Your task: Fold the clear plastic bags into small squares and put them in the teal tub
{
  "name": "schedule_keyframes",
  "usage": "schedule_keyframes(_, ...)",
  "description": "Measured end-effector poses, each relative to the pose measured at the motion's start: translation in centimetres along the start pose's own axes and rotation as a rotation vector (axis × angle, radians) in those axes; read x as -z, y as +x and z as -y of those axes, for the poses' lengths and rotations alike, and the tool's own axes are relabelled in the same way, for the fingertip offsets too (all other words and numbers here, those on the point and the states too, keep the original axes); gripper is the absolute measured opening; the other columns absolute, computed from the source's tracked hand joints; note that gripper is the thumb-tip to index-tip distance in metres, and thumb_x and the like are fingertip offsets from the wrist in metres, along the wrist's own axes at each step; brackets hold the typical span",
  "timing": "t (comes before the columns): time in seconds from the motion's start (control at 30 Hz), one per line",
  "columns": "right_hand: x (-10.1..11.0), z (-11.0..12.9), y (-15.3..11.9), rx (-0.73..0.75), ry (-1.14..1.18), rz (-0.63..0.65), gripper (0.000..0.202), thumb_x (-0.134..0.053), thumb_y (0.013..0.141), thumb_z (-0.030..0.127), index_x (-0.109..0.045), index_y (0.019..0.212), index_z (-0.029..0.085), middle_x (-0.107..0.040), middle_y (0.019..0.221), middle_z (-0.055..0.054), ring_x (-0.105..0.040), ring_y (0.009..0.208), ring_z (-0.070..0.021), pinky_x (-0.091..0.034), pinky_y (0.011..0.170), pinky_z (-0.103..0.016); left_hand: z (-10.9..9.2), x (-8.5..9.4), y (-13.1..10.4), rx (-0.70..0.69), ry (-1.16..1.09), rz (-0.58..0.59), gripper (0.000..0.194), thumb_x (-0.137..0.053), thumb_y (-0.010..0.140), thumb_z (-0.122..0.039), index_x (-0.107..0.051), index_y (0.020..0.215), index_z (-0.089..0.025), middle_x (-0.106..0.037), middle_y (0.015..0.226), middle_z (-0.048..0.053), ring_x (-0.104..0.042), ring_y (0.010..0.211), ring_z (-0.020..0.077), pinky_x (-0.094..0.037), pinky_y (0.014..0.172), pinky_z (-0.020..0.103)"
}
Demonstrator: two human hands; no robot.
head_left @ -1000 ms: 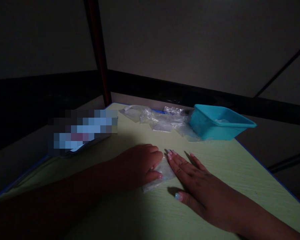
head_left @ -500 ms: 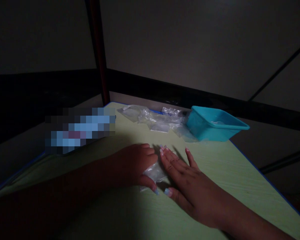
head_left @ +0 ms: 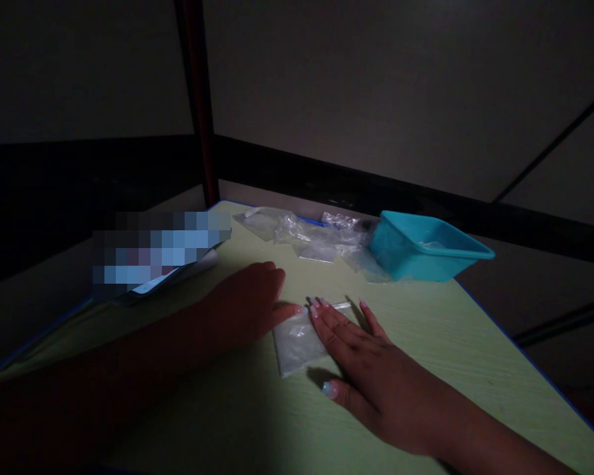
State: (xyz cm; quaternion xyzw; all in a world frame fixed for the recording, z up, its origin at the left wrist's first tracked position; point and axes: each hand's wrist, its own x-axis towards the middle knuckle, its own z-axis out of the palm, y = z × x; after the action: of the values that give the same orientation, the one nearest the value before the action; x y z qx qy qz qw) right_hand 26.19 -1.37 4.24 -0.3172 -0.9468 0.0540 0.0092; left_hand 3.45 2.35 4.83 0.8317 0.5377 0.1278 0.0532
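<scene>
A flat, folded clear plastic bag (head_left: 297,343) lies on the table in front of me. My right hand (head_left: 376,369) rests palm down over the bag's right part, fingers stretched out and thumb spread to the near side. My left hand (head_left: 250,300) is at the bag's upper left, with its thumb stretched out and its tip on the bag's far edge. The left fingers point away, bent down at the ends and partly hidden, apart from the thumb. Neither hand grips the bag.
Several crumpled clear plastic bags (head_left: 317,241) lie along the table's far edge. A turquoise plastic basket (head_left: 406,257) stands at the far right with something clear inside. To the left, a blurred-out device with a bright screen (head_left: 163,264) leans on the pale green table (head_left: 426,316). Walls stand behind.
My left hand has moved left and away, with its thumb now stretched toward the right fingertips, uncovering more of the bag. The bag now lies flatter. My right hand has barely moved.
</scene>
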Motion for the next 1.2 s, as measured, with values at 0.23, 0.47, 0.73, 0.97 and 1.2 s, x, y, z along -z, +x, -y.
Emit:
schedule_keyframes(0.23, -0.2, 0.0, -0.1, -0.030, -0.019, 0.008, 0.066, -0.031, 0.091, 0.044, 0.003, 0.142, 0.017, -0.009, 0.146, -0.011, -0.011, 0.135, -0.0245, -0.002, 0.108, -0.053, -0.1, 0.1, 0.1, -0.005, -0.198, 0.061, 0.035, -0.041, 0.084, -0.045, -0.052, 0.067, -0.017, -0.052, 0.071, 0.002, -0.046, 0.062, 0.0136, -0.031, 0.054, 0.025)
schedule_keyframes(0.47, -0.5, -0.3, -0.4, -0.045, -0.057, -0.021, 0.067, -0.031, 0.091, 0.042, 0.006, 0.142, 0.017, -0.009, 0.146, -0.011, -0.012, 0.134, -0.0254, -0.002, 0.108, -0.053, 0.2, 1.5, 0.3, -0.169, -0.255, 0.149, 0.040, -0.037, 0.088, -0.040, -0.056, 0.062, -0.015, -0.055, 0.069, 0.001, -0.047, 0.061, 0.0112, -0.032, 0.057, 0.024)
schedule_keyframes(0.73, -0.7, -0.6, -0.5, -0.097, -0.076, -0.005, 0.068, -0.030, 0.091, 0.044, 0.009, 0.141, 0.019, -0.007, 0.146, -0.009, -0.010, 0.134, -0.0247, -0.004, 0.108, -0.053, 0.5, 1.6, 0.1, -0.109, -0.230, 0.186, 0.049, -0.035, 0.088, -0.045, -0.061, 0.059, -0.015, -0.060, 0.064, 0.002, -0.051, 0.056, 0.0116, -0.033, 0.057, 0.025)
schedule_keyframes(0.97, -0.9, -0.9, -0.6, -0.093, -0.090, -0.018, 0.067, -0.030, 0.092, 0.042, 0.008, 0.141, 0.018, -0.008, 0.147, -0.010, -0.010, 0.134, -0.0244, -0.002, 0.108, -0.054, 0.6, 2.9, -0.1, -0.371, -0.238, 0.179, 0.041, -0.042, 0.088, -0.036, -0.066, 0.060, -0.017, -0.061, 0.113, 0.003, -0.053, 0.099, 0.0180, -0.038, 0.085, 0.028)
schedule_keyframes(1.2, -0.7, -0.8, -0.7, -0.091, -0.095, -0.016, 0.067, -0.031, 0.092, 0.041, 0.008, 0.141, 0.019, -0.008, 0.147, -0.010, -0.010, 0.135, -0.0242, -0.003, 0.107, -0.054, 0.9, 2.0, 0.0, -0.468, -0.253, 0.180, 0.023, -0.048, 0.086, -0.032, -0.068, 0.081, -0.023, -0.055, 0.125, 0.000, -0.049, 0.112, 0.0180, -0.034, 0.095, 0.030)
